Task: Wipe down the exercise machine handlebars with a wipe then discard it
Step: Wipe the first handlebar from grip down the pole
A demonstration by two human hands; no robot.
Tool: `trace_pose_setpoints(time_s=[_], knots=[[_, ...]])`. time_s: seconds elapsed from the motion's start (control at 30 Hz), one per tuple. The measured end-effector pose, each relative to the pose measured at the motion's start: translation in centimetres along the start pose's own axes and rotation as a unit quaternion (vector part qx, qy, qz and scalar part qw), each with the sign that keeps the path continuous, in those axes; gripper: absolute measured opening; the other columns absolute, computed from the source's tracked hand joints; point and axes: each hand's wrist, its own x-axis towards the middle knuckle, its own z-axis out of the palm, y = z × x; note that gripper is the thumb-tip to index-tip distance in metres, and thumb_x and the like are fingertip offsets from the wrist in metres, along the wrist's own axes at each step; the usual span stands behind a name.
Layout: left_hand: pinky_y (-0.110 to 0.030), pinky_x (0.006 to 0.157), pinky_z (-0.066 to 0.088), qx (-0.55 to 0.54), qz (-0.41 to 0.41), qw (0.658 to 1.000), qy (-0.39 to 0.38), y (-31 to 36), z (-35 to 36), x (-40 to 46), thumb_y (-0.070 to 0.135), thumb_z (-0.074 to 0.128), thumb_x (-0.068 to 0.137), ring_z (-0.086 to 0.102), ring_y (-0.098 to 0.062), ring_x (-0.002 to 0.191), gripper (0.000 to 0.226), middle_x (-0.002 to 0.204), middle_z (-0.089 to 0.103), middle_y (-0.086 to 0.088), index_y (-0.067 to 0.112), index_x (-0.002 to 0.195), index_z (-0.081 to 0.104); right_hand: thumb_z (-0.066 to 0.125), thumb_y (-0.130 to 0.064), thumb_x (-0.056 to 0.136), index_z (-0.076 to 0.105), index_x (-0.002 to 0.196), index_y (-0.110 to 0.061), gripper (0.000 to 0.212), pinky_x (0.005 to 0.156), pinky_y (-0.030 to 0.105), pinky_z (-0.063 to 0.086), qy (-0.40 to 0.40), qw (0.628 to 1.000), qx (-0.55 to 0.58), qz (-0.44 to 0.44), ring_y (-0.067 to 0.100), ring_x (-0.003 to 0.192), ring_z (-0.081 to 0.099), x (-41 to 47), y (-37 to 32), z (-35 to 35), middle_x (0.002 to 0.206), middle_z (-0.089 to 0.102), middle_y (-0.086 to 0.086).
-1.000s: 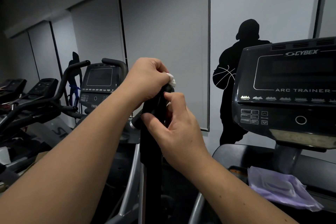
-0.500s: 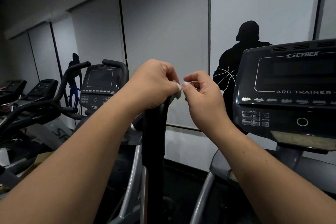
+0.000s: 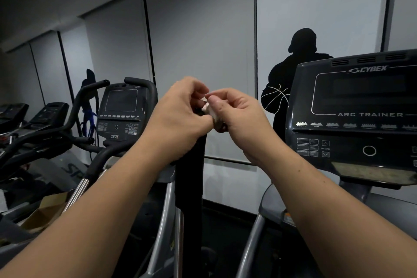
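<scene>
Nearest, two bare forearms reach up from the bottom corners and meet in the middle of the scene. Between them rises the black, padded, upright handlebar (image 3: 190,165) of the exercise machine, its top hidden behind the hands. The left hand (image 3: 180,110) is curled over the bar's top end, and its fingertips meet the small, crumpled white wipe (image 3: 208,109). The right hand (image 3: 234,113) pinches the same wipe between thumb and forefinger, just right of the bar's top. So both grips are clenched on the wipe, which sits bunched between the two hands.

The wipe looks light, soft and limp, probably damp; it will fold and ball up rather than hold a shape. It seems best opened out, laid across the palm and wrapped round the bar, so that a sliding squeeze covers the padding.

To the right, a little farther, stands the dark grey console (image 3: 356,115) marked Arc Trainer. Far left are a second black console (image 3: 121,110) and more machines, with a pale panelled wall (image 3: 203,29) behind.
</scene>
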Motion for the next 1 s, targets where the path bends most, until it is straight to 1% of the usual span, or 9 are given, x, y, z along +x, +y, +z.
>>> trace_pose_setpoints(time_s=[0.13,0.27,0.37,0.43,0.5,0.63,0.8,0.9,1.0], knots=[[-0.028,0.111,0.044,-0.130,-0.057,0.990,-0.013,-0.6,-0.2,-1.5,0.017,0.066,0.067,0.054,-0.005,0.128,0.060,0.131,0.059,0.000,0.026,0.125,0.054,0.060,-0.003,0.095,0.071,0.095,-0.011,0.014,0.062,0.033,0.048,0.008,0.997,-0.081,-0.016,0.021,0.063,0.052,0.9,0.4,0.1,0.071,0.054,0.019],[-0.031,0.104,0.048,-0.092,-0.135,0.987,0.000,-0.6,0.0,-2.0,0.037,0.073,0.061,0.058,-0.006,0.118,0.083,0.131,0.056,0.005,0.027,0.139,0.049,0.060,-0.004,0.090,0.073,0.088,-0.010,0.015,0.065,0.039,0.051,0.045,0.985,-0.166,-0.011,0.020,0.063,0.056,1.6,0.9,-0.2,0.069,0.063,0.015],[-0.026,0.093,0.051,-0.053,-0.148,0.988,-0.007,-0.5,0.5,-2.4,0.045,0.076,0.064,0.062,-0.006,0.105,0.069,0.123,0.060,0.003,0.029,0.128,0.056,0.061,-0.007,0.089,0.074,0.089,-0.013,0.015,0.070,0.027,0.052,0.037,0.981,-0.189,-0.033,0.010,0.070,0.059,0.9,1.1,-0.2,0.083,0.066,0.006],[-0.015,0.081,0.045,-0.024,-0.136,0.990,0.001,-0.6,1.0,-2.5,0.037,0.079,0.076,0.059,-0.001,0.100,0.056,0.122,0.057,0.002,0.027,0.125,0.056,0.057,-0.001,0.091,0.072,0.092,-0.011,0.018,0.063,0.018,0.048,0.043,0.984,-0.168,-0.026,0.008,0.066,0.058,0.9,1.7,-0.2,0.084,0.064,0.004],[-0.008,0.072,0.039,-0.003,-0.124,0.992,0.010,-0.7,1.2,-2.5,0.026,0.074,0.083,0.054,0.005,0.096,0.043,0.121,0.053,0.003,0.030,0.121,0.054,0.057,0.002,0.092,0.069,0.097,-0.008,0.016,0.059,0.020,0.047,0.063,0.992,-0.110,0.005,0.010,0.058,0.057,1.1,2.2,-0.3,0.078,0.063,0.006],[-0.005,0.068,0.039,0.008,-0.100,0.995,0.020,-0.6,1.5,-2.8,0.021,0.071,0.084,0.054,0.004,0.093,0.033,0.114,0.053,0.005,0.044,0.090,0.048,0.065,-0.001,0.089,0.067,0.091,-0.012,0.011,0.064,0.027,0.052,0.116,0.993,-0.030,0.009,0.014,0.066,0.060,1.3,3.1,0.0,0.077,0.065,0.005],[-0.001,0.066,0.039,0.005,-0.102,0.994,0.026,-0.9,1.6,-2.9,0.025,0.070,0.083,0.055,0.008,0.089,0.033,0.116,0.054,0.007,0.042,0.104,0.051,0.060,0.002,0.088,0.064,0.082,-0.016,0.019,0.052,0.019,0.044,0.147,0.985,0.044,0.073,0.016,0.064,0.057,0.9,4.4,0.5,0.079,0.064,0.008],[0.003,0.065,0.037,0.008,-0.096,0.995,0.030,-1.0,1.7,-2.8,0.025,0.070,0.082,0.054,0.011,0.090,0.030,0.113,0.054,0.007,0.046,0.093,0.051,0.061,0.004,0.087,0.062,0.085,-0.013,0.018,0.055,0.025,0.049,0.154,0.982,0.090,0.068,0.016,0.062,0.058,0.7,4.6,0.8,0.079,0.063,0.007],[0.003,0.067,0.036,0.015,-0.105,0.993,0.042,-1.3,1.8,-2.8,0.027,0.071,0.083,0.052,0.012,0.089,0.041,0.119,0.053,0.008,0.037,0.120,0.058,0.059,0.009,0.084,0.054,0.083,-0.013,0.023,0.061,0.034,0.052,0.156,0.978,0.105,0.094,0.018,0.060,0.057,0.3,5.6,1.5,0.073,0.058,0.005]])
